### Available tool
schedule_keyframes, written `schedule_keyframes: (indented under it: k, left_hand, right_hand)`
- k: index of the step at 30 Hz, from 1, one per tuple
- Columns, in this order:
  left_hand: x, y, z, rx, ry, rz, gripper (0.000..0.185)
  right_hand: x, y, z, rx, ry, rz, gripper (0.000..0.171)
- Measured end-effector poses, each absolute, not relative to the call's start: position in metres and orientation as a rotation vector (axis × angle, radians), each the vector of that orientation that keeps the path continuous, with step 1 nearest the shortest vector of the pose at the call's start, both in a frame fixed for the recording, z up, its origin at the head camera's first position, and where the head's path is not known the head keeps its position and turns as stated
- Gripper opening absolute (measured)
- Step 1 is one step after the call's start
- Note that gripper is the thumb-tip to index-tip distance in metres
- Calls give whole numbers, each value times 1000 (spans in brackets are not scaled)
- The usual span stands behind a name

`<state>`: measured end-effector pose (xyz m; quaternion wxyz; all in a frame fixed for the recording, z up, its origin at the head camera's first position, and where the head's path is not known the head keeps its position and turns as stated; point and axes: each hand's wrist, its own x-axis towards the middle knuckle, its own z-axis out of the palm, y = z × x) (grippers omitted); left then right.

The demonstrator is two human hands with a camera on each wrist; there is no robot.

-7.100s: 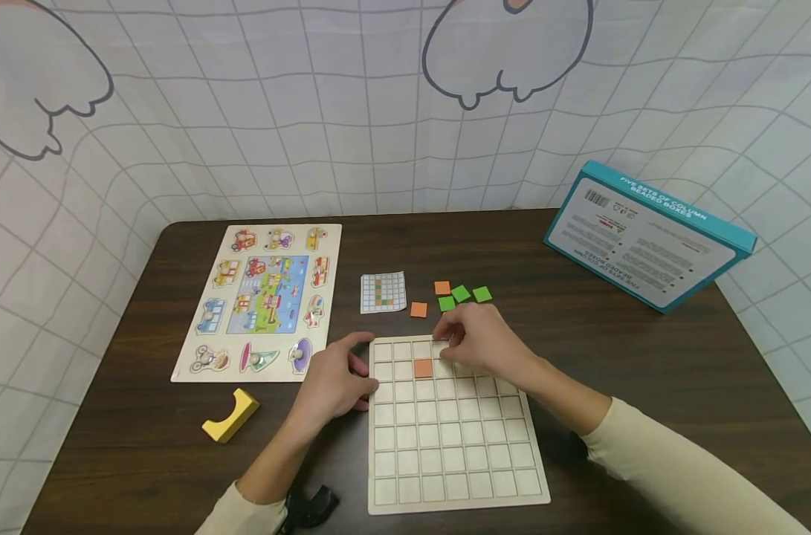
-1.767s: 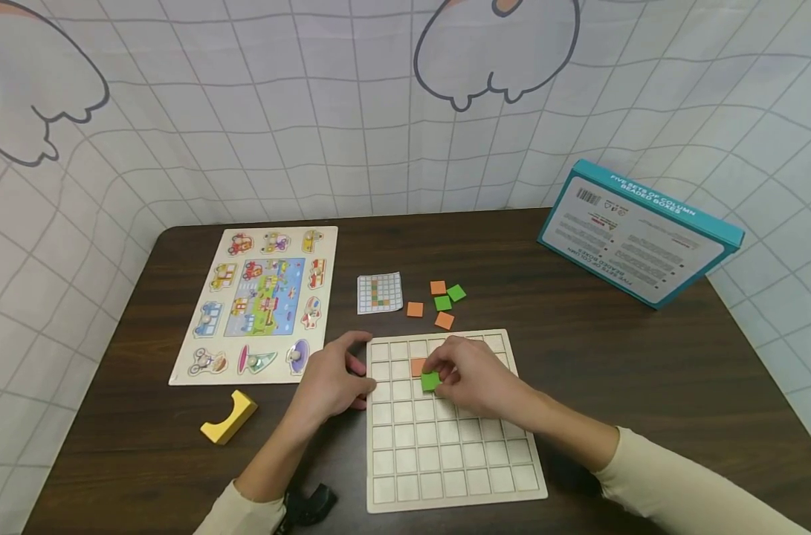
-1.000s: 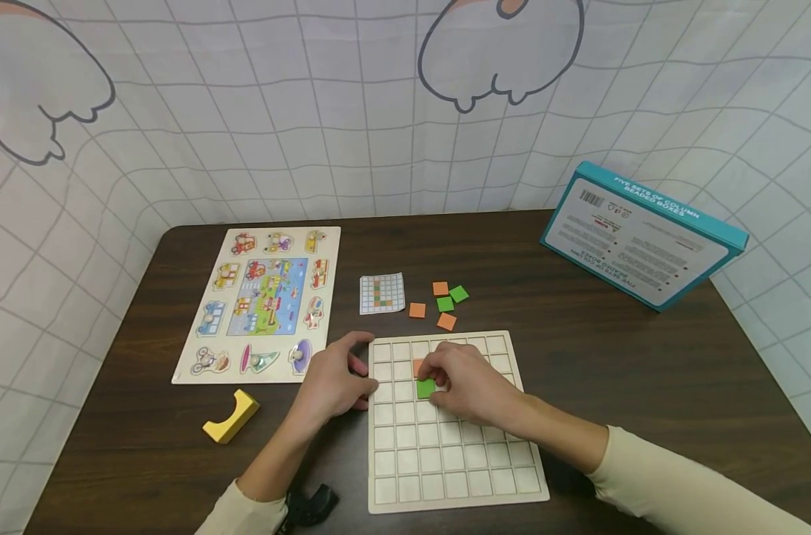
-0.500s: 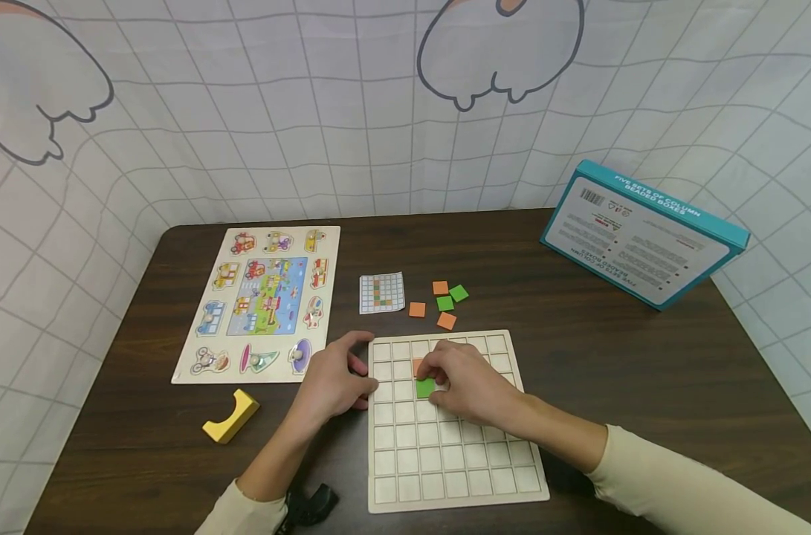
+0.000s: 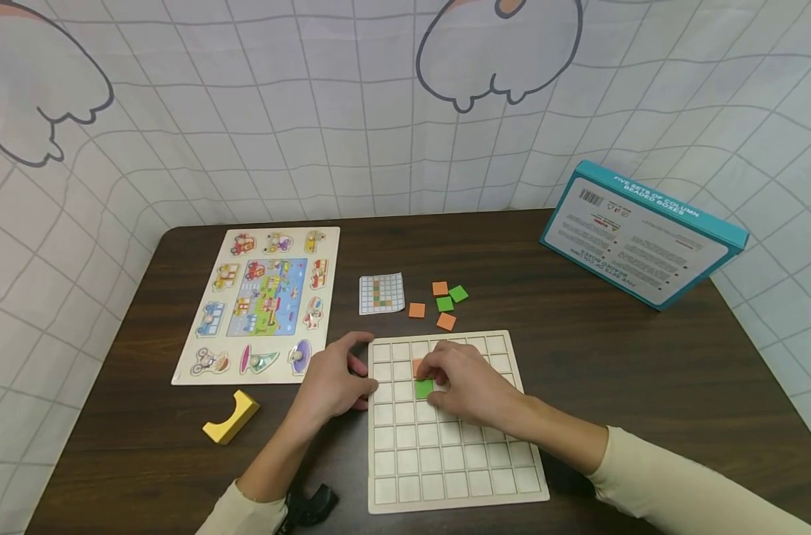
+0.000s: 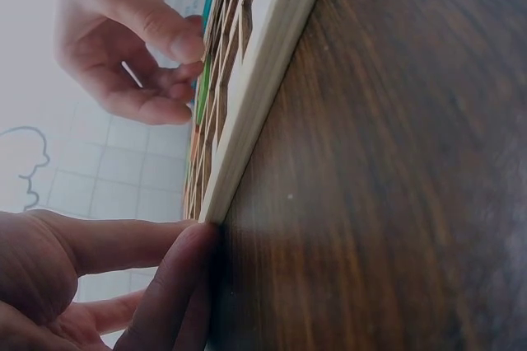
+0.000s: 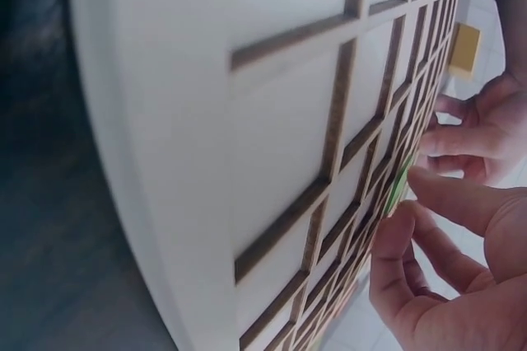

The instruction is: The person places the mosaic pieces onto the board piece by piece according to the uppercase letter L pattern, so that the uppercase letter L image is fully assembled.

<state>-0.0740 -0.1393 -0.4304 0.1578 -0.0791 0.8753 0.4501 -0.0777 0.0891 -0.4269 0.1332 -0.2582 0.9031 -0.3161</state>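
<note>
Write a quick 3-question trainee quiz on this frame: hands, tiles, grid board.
1. True or false: the right hand touches a green tile on the grid board.
2. How many loose tiles lie on the table behind the board? A) three B) five C) eight
3. What does the left hand rest against?

Key: 1. True. 2. B: three orange, two green. 3. The board's left edge.
</note>
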Motion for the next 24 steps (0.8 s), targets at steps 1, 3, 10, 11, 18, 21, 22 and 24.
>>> schedule_keyframes:
  k: [1, 3, 10, 11, 18, 21, 22, 24]
  left_hand:
    - [-74, -139, -430, -226, 2503, 1289, 69]
    - [-74, -140, -431, -225, 2502, 1291, 69]
    - [-74, -140, -431, -222, 2495, 1309, 69]
    - [-74, -140, -431, -222, 2495, 1310, 69]
    - [-73, -141, -432, -212, 2498, 1319, 69]
    - [-73, -141, -432, -208, 2498, 1323, 69]
    - [-73, -141, -432, -206, 2499, 1322, 69]
    - [-73, -141, -432, -205, 2501, 1320, 69]
  right_hand:
    - [-78, 89, -426, -751, 2623, -914, 21]
    - [-79, 89, -426, -749, 2630, -912, 20]
    - [-85, 92, -422, -687, 2650, -923, 18]
    - [-86, 92, -422, -679, 2650, -928, 18]
    - [-102, 102, -421, -579, 2666, -978, 17]
    - [-109, 107, -420, -559, 2683, -993, 18]
    - [-112, 109, -420, -557, 2689, -1000, 18]
    - [-119, 112, -419, -551, 2691, -1025, 18]
